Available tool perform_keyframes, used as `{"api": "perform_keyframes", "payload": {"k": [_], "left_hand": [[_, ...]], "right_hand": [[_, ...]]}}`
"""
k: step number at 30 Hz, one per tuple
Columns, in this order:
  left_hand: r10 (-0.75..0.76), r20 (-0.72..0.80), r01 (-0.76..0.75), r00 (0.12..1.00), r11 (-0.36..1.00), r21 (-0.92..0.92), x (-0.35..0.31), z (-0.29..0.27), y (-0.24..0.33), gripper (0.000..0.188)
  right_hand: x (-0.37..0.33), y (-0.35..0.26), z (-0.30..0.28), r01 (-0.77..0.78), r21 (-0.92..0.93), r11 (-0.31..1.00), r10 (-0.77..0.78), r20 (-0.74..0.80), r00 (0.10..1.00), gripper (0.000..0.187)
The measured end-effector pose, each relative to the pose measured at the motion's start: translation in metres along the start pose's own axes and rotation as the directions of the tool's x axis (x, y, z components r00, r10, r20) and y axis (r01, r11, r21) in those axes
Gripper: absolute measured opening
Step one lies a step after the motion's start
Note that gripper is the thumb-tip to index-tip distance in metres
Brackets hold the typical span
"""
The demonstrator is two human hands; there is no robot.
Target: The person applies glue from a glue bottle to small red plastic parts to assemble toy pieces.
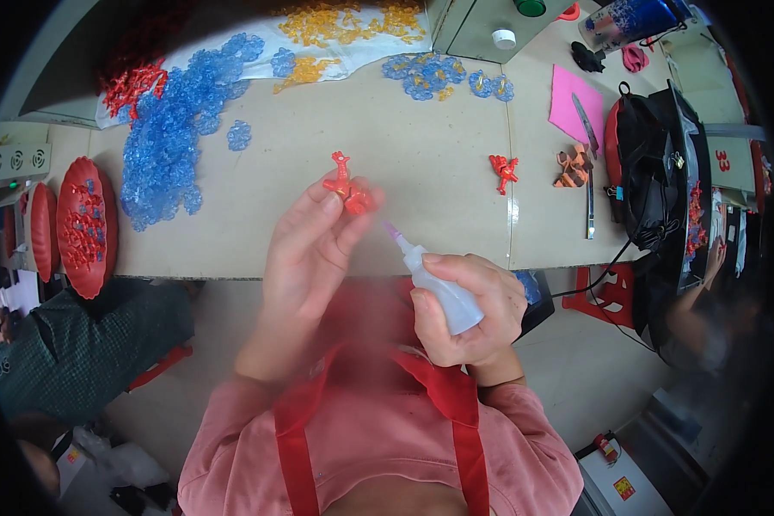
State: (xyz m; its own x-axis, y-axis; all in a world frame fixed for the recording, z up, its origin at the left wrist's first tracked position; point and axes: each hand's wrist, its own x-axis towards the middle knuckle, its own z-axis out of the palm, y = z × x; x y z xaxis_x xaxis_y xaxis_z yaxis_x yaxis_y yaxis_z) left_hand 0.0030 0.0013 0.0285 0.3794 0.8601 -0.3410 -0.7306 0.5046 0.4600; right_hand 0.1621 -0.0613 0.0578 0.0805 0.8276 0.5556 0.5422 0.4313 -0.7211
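Between thumb and fingers, my left hand (310,232) pinches a small red plastic figure (342,182), held up over the front part of the table. My right hand (477,305) is wrapped round a translucent squeeze bottle (447,292) with a narrow pinkish tip. That tip points up toward the figure and stands a short way apart from it. Another red figure (504,174) lies on the table to the right. A single blue clear flower-shaped piece (239,135) rests beyond my left hand.
Blue pieces (163,146) are heaped at the left, with red pieces (133,86) and yellow pieces (344,24) behind. Red oval trays (70,258) stand at the left edge. On the right lie a pink sheet (566,107), a knife (586,125) and a black bag (641,172).
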Motion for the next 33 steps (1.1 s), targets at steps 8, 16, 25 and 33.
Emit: {"api": "perform_keyframes", "payload": {"k": [8, 16, 25, 33], "left_hand": [[-0.001, 0.007, 0.001, 1.000, 1.000, -0.025, 0.004, -0.004, -0.002, 0.027], [-0.008, -0.040, 0.005, 0.999, 0.997, -0.074, 0.013, -0.019, 0.002, 0.027], [-0.010, -0.098, 0.005, 0.995, 0.999, -0.052, 0.008, -0.021, 0.001, 0.031], [-0.015, -0.055, 0.014, 0.998, 1.000, -0.027, 0.013, -0.014, -0.002, 0.030]], "right_hand": [[0.002, 0.002, -0.007, -0.091, 0.059, 0.994, 0.092, -0.018, 0.996, 0.030], [0.028, 0.092, -0.021, -0.580, 0.520, 0.627, 0.676, 0.006, 0.737, 0.018], [0.095, 0.182, -0.043, -0.226, -0.548, 0.805, 0.326, 0.090, 0.941, 0.028], [0.053, 0.109, -0.047, -0.575, 0.295, 0.763, 0.598, 0.012, 0.801, 0.018]]}}
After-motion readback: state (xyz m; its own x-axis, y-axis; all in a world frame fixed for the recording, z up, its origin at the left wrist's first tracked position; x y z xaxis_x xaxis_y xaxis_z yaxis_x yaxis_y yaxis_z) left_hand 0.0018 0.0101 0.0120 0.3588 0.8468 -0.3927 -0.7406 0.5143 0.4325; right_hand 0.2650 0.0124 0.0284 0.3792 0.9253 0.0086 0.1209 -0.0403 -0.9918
